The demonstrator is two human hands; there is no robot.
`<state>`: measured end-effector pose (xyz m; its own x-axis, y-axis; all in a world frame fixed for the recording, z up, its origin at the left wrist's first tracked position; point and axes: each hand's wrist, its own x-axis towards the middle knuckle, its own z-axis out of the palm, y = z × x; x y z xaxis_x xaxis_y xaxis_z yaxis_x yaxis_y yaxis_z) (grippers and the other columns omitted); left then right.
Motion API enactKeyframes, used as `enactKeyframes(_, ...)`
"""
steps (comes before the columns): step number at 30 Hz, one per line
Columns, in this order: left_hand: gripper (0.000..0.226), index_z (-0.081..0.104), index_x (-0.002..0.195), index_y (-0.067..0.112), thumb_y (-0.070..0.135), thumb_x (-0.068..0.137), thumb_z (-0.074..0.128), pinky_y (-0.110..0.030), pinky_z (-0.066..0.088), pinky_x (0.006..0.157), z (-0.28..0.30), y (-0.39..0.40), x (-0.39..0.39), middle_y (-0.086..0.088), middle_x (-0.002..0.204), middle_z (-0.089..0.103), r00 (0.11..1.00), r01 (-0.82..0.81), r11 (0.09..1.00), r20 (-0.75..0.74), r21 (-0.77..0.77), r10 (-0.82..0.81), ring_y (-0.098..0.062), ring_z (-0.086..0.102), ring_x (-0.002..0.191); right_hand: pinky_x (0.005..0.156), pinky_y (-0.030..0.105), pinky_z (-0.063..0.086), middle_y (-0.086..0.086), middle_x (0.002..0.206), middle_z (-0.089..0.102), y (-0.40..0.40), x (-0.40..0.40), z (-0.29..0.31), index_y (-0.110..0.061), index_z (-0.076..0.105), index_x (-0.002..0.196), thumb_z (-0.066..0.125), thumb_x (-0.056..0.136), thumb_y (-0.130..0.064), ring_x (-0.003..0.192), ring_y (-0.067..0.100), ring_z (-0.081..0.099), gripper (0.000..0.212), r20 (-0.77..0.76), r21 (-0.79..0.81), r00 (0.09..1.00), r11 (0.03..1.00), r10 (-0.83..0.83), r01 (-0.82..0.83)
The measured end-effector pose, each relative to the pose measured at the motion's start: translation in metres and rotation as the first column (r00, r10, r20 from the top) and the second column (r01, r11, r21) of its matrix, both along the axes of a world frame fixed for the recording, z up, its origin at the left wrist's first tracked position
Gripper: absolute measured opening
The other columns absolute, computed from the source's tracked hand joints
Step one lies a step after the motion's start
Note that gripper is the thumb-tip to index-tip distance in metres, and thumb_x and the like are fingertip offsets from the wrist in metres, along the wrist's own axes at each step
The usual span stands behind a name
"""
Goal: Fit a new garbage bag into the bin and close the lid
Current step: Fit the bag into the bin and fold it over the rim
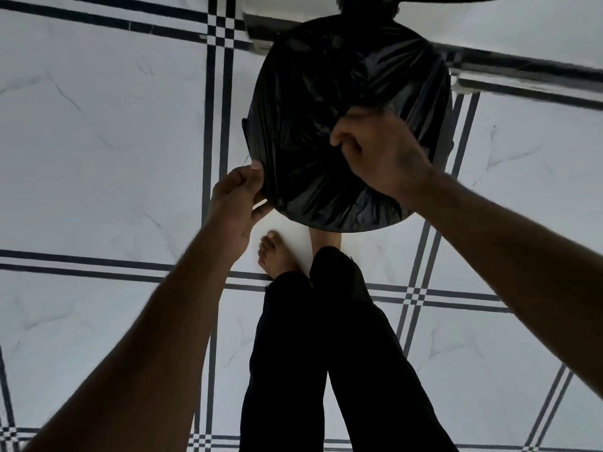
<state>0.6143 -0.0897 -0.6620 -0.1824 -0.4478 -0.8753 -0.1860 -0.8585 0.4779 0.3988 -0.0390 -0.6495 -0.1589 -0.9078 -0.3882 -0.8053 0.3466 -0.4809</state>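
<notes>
Left hand (233,203) fingers pinched on black garbage bag (326,125) edge over bin rim; right hand (375,154) fingers clenched on bag plastic.

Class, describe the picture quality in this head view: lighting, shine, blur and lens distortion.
Head view: dim, with both arms dark; soft shine on the black garbage bag; slight motion blur on the right hand and left hand; the wide-angle lens bends the floor lines.

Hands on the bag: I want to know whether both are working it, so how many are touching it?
2. The left hand pinches the garbage bag at its near-left edge; the right hand grips the plastic on top, nearer the right side.
</notes>
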Motion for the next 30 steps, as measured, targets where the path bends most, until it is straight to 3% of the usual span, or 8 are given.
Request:
enactKeyframes(3, 0.018, 0.065, 0.095, 0.018, 0.025, 0.102, 0.05, -0.03, 0.06, 0.082, -0.012, 0.003, 0.005, 0.008, 0.086, 0.076, 0.993, -0.044, 0.999, -0.109, 0.012, 0.045, -0.008, 0.073, 0.087, 0.095, 0.04, 0.047, 0.021, 0.119, 0.063, -0.024, -0.008, -0.049, -0.006, 0.064, 0.115, 0.052, 0.088, -0.012, 0.111, 0.039, 0.06, 0.031, -0.139, 0.276, 0.981, 0.957, 0.133, -0.09)
enactKeyframes(8, 0.021, 0.065, 0.096, 0.015, 0.021, 0.103, 0.047, -0.036, 0.058, 0.091, -0.025, 0.004, 0.011, 0.004, 0.089, 0.074, 0.975, -0.022, 0.999, -0.223, -0.031, 0.014, -0.013, 0.069, 0.09, 0.109, 0.042, 0.034, 0.022, 0.138, 0.05, -0.036, -0.014, -0.084, -0.004, 0.047, 0.136, 0.054, 0.09, -0.012, 0.129, 0.039, 0.045, 0.047, -0.193, 0.319, 0.976, 0.947, 0.099, -0.033)
enactKeyframes(12, 0.022, 0.064, 0.091, 0.015, 0.022, 0.103, 0.046, -0.032, 0.059, 0.084, -0.025, 0.006, 0.012, 0.006, 0.083, 0.074, 0.975, 0.019, 0.998, -0.222, -0.057, -0.031, -0.01, 0.07, 0.085, 0.119, 0.052, 0.014, 0.017, 0.157, 0.021, -0.027, -0.015, -0.094, -0.017, 0.01, 0.155, 0.073, 0.08, -0.03, 0.142, 0.05, 0.019, 0.098, -0.148, 0.524, 0.977, 0.85, 0.151, -0.053)
enactKeyframes(16, 0.021, 0.065, 0.092, 0.015, 0.025, 0.101, 0.049, -0.029, 0.058, 0.081, -0.029, 0.005, 0.015, 0.004, 0.089, 0.075, 0.961, 0.025, 0.998, -0.275, -0.055, -0.039, -0.011, 0.071, 0.089, 0.119, 0.057, -0.003, 0.012, 0.163, 0.003, -0.024, -0.015, -0.106, -0.026, -0.01, 0.155, 0.066, 0.078, -0.059, 0.145, 0.052, 0.001, 0.113, -0.181, 0.62, 0.931, 0.772, 0.316, -0.141)
enactKeyframes(19, 0.02, 0.066, 0.097, 0.014, 0.027, 0.096, 0.051, -0.03, 0.058, 0.085, -0.036, 0.002, 0.02, 0.003, 0.096, 0.075, 0.941, 0.03, 0.999, -0.335, -0.042, -0.042, -0.014, 0.07, 0.096, 0.119, 0.057, -0.006, 0.012, 0.164, -0.002, -0.027, -0.012, -0.124, -0.032, -0.012, 0.154, 0.049, 0.082, -0.073, 0.146, 0.049, -0.003, 0.103, -0.139, 0.678, 0.911, 0.708, 0.388, -0.198)
enactKeyframes(23, 0.022, 0.065, 0.101, 0.012, 0.028, 0.096, 0.051, -0.027, 0.058, 0.084, -0.043, 0.001, 0.021, 0.004, 0.098, 0.077, 0.924, 0.049, 0.998, -0.379, -0.035, -0.059, -0.013, 0.071, 0.099, 0.117, 0.061, -0.006, 0.01, 0.164, -0.008, -0.009, -0.009, -0.147, -0.035, -0.007, 0.154, 0.034, 0.085, -0.076, 0.147, 0.046, -0.01, 0.09, -0.152, 0.715, 0.834, 0.641, 0.53, -0.277)
enactKeyframes(27, 0.021, 0.064, 0.103, 0.011, 0.025, 0.098, 0.049, -0.028, 0.058, 0.086, -0.043, -0.001, 0.023, 0.004, 0.099, 0.077, 0.925, 0.066, 0.997, -0.373, -0.028, -0.072, -0.013, 0.072, 0.099, 0.117, 0.062, -0.004, 0.01, 0.164, -0.009, 0.005, 0.004, -0.153, -0.034, -0.006, 0.154, 0.044, 0.088, -0.067, 0.147, 0.044, -0.011, 0.089, -0.064, 0.666, 0.869, 0.669, 0.491, -0.329)
enactKeyframes(30, 0.023, 0.064, 0.102, 0.01, 0.03, 0.095, 0.054, -0.029, 0.058, 0.088, -0.039, -0.002, 0.023, 0.003, 0.099, 0.076, 0.938, 0.097, 0.995, -0.331, -0.029, -0.101, -0.013, 0.071, 0.099, 0.122, 0.052, 0.003, 0.011, 0.163, 0.008, 0.003, 0.005, -0.144, -0.03, 0.016, 0.155, 0.058, 0.089, -0.05, 0.15, 0.037, 0.001, 0.08, 0.024, 0.607, 0.956, 0.756, 0.293, -0.246)
